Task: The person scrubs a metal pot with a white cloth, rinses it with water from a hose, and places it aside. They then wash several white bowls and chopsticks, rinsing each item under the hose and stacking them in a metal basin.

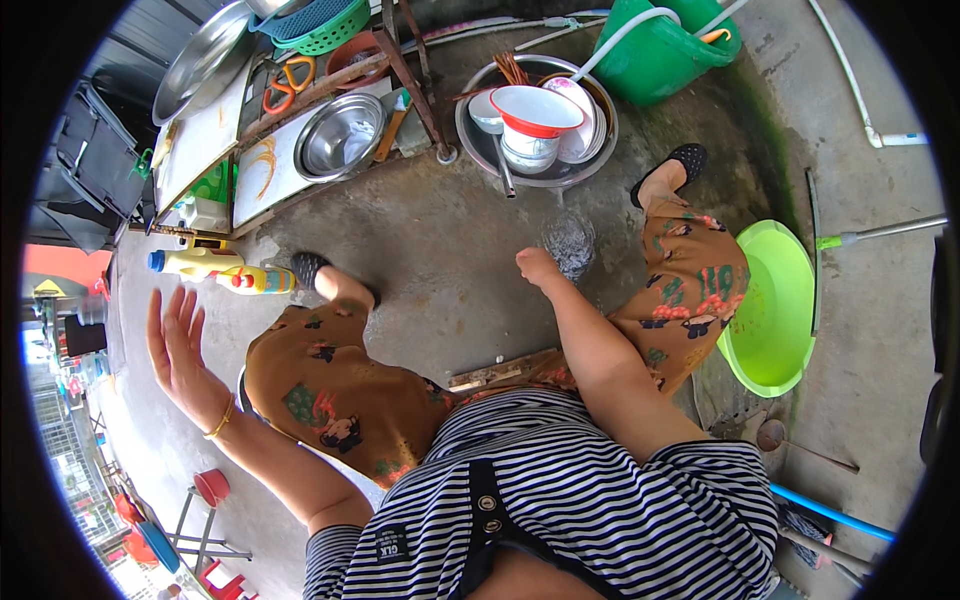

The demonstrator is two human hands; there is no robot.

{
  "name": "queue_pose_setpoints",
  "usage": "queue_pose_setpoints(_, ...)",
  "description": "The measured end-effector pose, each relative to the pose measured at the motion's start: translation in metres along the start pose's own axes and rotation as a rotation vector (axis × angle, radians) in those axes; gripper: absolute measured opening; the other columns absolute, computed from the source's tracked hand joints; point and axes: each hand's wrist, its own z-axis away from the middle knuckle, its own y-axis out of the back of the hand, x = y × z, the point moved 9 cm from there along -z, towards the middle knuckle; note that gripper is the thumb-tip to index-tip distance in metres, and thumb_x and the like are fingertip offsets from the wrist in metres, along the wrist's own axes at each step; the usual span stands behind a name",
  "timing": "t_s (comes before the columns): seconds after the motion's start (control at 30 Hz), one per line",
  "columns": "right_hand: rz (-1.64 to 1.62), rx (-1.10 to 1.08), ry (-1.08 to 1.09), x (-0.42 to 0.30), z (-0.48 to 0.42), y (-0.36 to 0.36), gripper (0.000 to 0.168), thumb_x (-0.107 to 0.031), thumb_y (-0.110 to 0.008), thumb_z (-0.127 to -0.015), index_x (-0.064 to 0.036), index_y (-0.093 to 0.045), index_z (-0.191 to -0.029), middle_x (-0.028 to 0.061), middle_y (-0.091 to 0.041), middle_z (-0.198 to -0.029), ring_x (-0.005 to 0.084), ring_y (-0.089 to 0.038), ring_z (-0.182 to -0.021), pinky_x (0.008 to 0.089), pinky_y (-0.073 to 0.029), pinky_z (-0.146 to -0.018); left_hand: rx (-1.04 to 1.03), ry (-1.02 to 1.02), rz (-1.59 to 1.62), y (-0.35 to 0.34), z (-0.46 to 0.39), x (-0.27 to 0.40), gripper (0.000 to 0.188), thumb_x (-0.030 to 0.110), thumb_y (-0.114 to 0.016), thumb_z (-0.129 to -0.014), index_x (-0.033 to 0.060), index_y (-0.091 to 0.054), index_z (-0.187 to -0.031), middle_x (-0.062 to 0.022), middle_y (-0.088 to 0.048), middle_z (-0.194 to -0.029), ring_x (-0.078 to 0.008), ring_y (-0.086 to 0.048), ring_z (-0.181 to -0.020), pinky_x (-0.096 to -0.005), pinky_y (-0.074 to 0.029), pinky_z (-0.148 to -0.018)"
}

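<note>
My left hand (180, 360), with a gold bracelet at its wrist, is raised at the left with fingers apart and holds nothing. My right hand (536, 266) is curled between my feet; whether something is inside it is hidden. Just beside it is a blurred grey-white patch (570, 244), splashing water or a wire scourer; I cannot tell which. Beyond, a metal basin (480, 161) on the concrete floor holds stacked bowls, plates, chopsticks (512, 69) and a red-rimmed white enamel bowl (537, 106). The metal handle (505, 171) of a utensil pokes over the basin's near rim.
A green bucket (637, 64) with a white hose stands behind the basin. At right lies a lime-green plastic tub (776, 300) near a squeegee (832, 241). A low rack at left carries steel bowls (319, 146) and orange-handled scissors (279, 97). Yellow bottles (199, 262) lie beside my left foot.
</note>
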Motion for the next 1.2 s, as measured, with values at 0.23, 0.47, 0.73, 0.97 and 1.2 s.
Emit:
queue_pose_setpoints(0.23,-1.119,0.357,-0.191,0.012,-0.022,0.083,0.029,-0.025,-0.053,-0.091,-0.003,-0.054,-0.109,0.0108,-0.061,-0.104,0.0239,-0.064,-0.089,0.0381,-0.054,-0.077,-0.417,0.173,0.150,-0.214,0.051,-0.007,0.024,0.009,-0.053,-0.092,0.0007,-0.062,-0.113,-0.0114,-0.068,-0.097,-0.0146,-0.064,-0.087,-0.0256,-0.051,-0.076)
queue_pose_setpoints(0.47,-1.153,0.435,-0.202,0.000,-0.061,0.162,0.025,-0.020,-0.053,-0.093,0.001,-0.053,-0.106,0.0147,-0.060,-0.101,0.0268,-0.064,-0.087,0.0403,-0.057,-0.075,-0.699,0.774,0.228,-0.360,0.140,-0.203,0.027,0.009,-0.051,-0.090,0.0028,-0.060,-0.114,-0.0104,-0.067,-0.098,-0.0164,-0.065,-0.085,-0.0270,-0.052,-0.068)
queue_pose_setpoints(0.73,-1.271,0.352,-0.284,0.009,-0.072,0.148,0.004,0.000,-0.054,-0.084,-0.002,-0.052,-0.081,0.0081,-0.055,-0.070,0.0179,-0.055,-0.060,0.0412,-0.059,-0.072,-0.671,0.940,0.124,-0.403,0.150,-0.265,0.029,0.012,-0.048,-0.089,0.0041,-0.059,-0.115,-0.0099,-0.066,-0.099,-0.0177,-0.065,-0.082,-0.0299,-0.052,-0.067)
queue_pose_setpoints(0.97,-0.793,0.583,-0.132,-0.103,-0.019,0.190,0.041,-0.041,-0.046,-0.092,0.000,-0.051,-0.097,0.0115,-0.058,-0.070,0.0159,-0.053,-0.051,0.0313,-0.052,-0.046,-0.707,1.005,0.011,-0.440,0.160,-0.299,0.037,0.017,-0.052,-0.089,0.0099,-0.051,-0.125,-0.0087,-0.066,-0.092,-0.0186,-0.065,-0.079,-0.0321,-0.052,-0.063)
queue_pose_setpoints(1.2,-0.912,0.238,-0.087,-0.136,-0.075,0.197,0.026,-0.021,-0.050,-0.090,0.005,-0.051,-0.094,0.0096,-0.061,-0.069,0.0130,-0.055,-0.050,0.0270,-0.051,-0.046,-0.577,1.135,0.243,-0.467,0.175,-0.313,0.050,0.014,-0.061,-0.085,0.0073,-0.044,-0.131,-0.0120,-0.061,-0.080,-0.0223,-0.063,-0.063,-0.0348,-0.052,-0.053)
